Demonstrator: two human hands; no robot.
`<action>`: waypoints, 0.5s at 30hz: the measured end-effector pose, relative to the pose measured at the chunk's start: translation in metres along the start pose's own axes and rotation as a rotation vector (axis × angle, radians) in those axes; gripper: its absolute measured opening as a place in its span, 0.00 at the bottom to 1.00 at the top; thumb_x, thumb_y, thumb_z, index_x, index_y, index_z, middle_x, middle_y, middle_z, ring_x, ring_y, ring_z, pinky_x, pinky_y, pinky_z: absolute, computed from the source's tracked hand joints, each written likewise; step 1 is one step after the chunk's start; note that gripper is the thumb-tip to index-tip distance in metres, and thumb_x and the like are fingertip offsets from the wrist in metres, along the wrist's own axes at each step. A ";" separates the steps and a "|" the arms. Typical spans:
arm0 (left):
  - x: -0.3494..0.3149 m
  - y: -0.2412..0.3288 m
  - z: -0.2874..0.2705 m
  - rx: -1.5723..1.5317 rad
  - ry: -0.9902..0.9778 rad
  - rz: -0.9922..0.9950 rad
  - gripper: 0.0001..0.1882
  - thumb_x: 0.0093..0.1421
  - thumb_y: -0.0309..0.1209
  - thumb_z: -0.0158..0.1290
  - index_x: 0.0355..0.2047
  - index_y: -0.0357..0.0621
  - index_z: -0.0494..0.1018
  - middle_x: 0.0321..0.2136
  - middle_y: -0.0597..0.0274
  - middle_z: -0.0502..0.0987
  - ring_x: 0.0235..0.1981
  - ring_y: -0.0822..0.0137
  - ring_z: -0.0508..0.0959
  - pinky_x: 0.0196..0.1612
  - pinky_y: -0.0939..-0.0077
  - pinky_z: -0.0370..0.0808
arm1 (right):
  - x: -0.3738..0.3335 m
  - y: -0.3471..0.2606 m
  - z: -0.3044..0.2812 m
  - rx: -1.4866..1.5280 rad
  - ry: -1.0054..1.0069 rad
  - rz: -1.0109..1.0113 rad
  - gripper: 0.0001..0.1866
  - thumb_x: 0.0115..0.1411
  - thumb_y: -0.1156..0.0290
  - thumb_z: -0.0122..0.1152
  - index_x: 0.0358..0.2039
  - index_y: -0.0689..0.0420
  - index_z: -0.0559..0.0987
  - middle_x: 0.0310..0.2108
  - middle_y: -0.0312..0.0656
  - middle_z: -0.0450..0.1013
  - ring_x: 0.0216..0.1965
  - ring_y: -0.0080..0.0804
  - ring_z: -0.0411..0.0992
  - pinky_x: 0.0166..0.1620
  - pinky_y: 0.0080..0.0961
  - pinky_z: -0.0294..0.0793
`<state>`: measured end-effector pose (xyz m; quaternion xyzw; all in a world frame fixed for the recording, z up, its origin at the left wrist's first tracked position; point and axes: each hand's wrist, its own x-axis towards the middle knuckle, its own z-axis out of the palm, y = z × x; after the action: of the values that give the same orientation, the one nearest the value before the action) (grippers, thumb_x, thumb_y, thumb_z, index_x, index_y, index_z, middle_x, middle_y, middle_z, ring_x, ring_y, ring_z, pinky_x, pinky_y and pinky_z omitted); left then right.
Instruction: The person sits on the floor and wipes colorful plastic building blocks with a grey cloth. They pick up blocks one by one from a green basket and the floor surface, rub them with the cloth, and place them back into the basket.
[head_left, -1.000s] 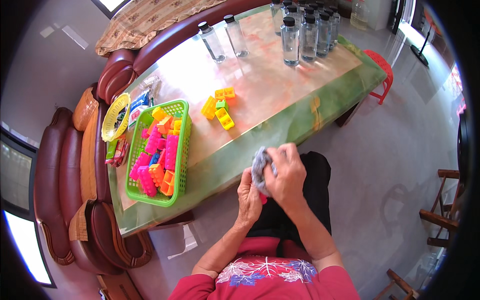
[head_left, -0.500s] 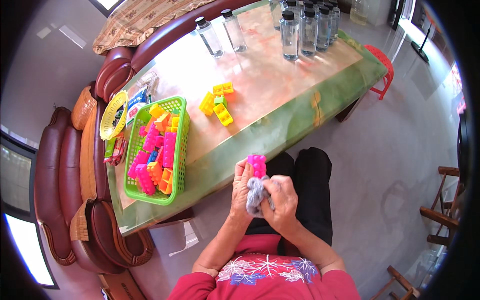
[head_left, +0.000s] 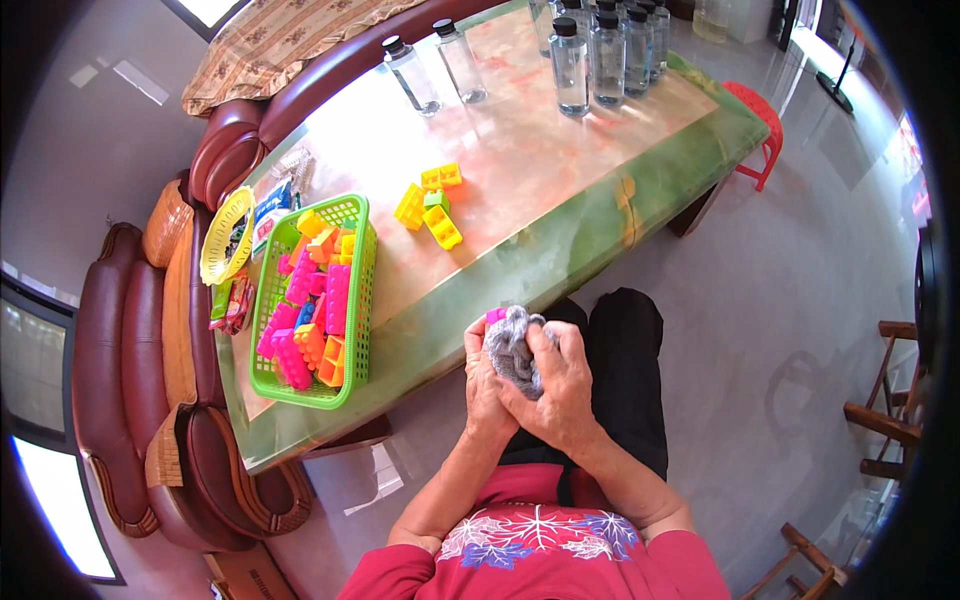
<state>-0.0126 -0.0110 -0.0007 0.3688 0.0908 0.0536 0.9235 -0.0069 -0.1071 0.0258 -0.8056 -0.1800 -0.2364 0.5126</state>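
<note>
Centre: left hand (head_left: 488, 400) holding pink block (head_left: 495, 315), right hand (head_left: 558, 385) bunching grey cloth (head_left: 514, 352) over it | wiping seemingly unfinished | four loose blocks (head_left: 443, 228) on desk (head_left: 560, 255), basketful (head_left: 363, 300) left-of-frame: wiped or not, unclear

A grey cloth (head_left: 513, 358), soft and fuzzy-looking, is bunched into a crumpled wad just below and right of the frame's centre. At its upper left a small part of a bright pink block (head_left: 495, 315) shows, touching the cloth; the rest is hidden, so its tilt cannot be told.
</note>
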 end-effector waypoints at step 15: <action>-0.004 0.011 0.009 0.390 -0.007 0.015 0.17 0.64 0.34 0.49 0.50 0.39 0.69 0.32 0.67 0.76 0.23 0.81 0.72 0.23 0.86 0.70 | 0.001 0.014 -0.032 0.233 0.061 0.006 0.19 0.46 0.79 0.66 0.41 0.64 0.74 0.35 0.47 0.68 0.32 0.36 0.71 0.32 0.27 0.71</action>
<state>-0.0150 -0.0097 0.0134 0.5414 0.0936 0.0408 0.8345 -0.0051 -0.1419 0.0276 -0.7335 -0.1883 -0.2366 0.6087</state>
